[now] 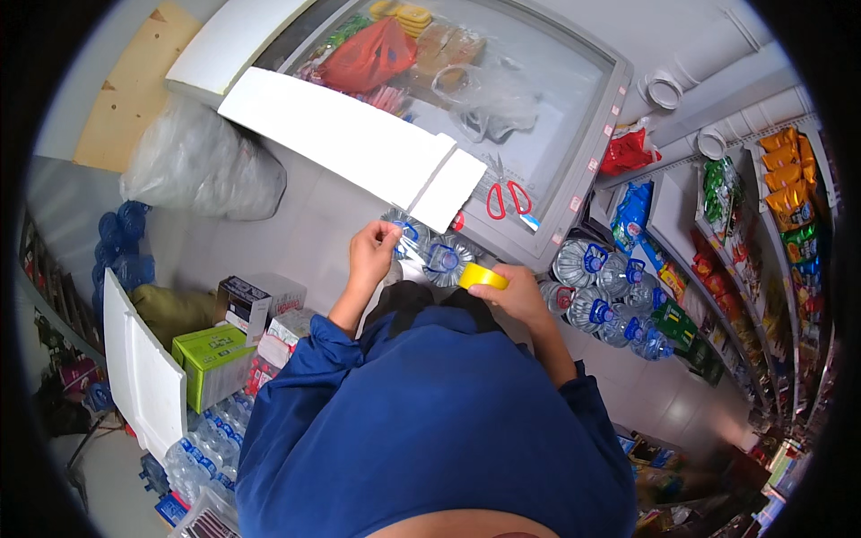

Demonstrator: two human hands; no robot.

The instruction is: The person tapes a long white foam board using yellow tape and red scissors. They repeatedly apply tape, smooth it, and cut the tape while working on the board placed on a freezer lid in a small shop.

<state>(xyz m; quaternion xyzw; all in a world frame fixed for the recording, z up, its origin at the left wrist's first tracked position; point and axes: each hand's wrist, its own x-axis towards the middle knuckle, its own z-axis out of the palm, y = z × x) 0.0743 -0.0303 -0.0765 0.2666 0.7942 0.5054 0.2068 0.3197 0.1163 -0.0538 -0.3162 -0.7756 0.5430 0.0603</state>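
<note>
My right hand [514,296] holds a roll of yellow adhesive tape [481,276] just in front of my body. To its left, my left hand [372,250] pinches the end of a thin, whitish strip [412,247] that slants down towards the roll; whether it joins the roll cannot be told. Beyond both hands lies a long white foam panel [336,138], with a strip of tape across its near end. Scissors with red handles [506,195] rest on the glass top of a chest freezer [572,202]. Large water bottles [445,261] stand below the hands.
More water bottles [585,259] stand right of the freezer, beside shelves of packaged snacks [787,175]. On the left are a big plastic bag [202,165], a green box [214,356], an upright white foam board [144,370] and packs of small bottles [208,437].
</note>
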